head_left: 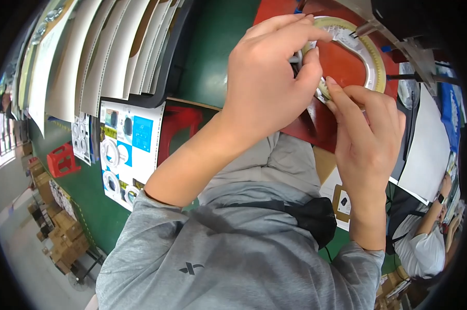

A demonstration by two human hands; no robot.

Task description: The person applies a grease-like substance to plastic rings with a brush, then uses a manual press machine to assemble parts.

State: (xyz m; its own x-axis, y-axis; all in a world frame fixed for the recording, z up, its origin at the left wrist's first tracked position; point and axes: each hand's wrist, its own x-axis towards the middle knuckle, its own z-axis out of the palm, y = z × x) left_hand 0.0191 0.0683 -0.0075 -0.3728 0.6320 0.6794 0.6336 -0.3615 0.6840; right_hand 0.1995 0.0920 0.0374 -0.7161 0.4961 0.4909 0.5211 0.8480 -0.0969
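Left grip [274, 67] is curled over the left side of a pale yellow and white ring [377, 59], with a narrow gap between its thumb and index fingertip; its remaining fingers are partly hidden, so I cannot tell whether it holds anything. Right grip [370, 129] is at the ring's near edge, index finger and thumb set narrowly at the rim, though whether they pinch it or only touch it I cannot tell. Through the ring's opening shows an orange-red board [344, 64], which also extends beyond the ring on both sides. Right of the ring stands a clear bracket [414, 51], and farther right and nearer the body lies a large white sheet [424, 150]. Beyond that sheet, well apart from the ring, a co-worker in a light shirt [422, 248] has one forearm raised. To the ring's left is a green desk [207, 46], and farther left a black bin [163, 77] with white cardboard dividers [109, 57] standing in it. Lower left of the ring are a printed sheet [145, 134] with a blue panel, a red stool [63, 160] and, farthest off, a pile of brown boxes [63, 232].
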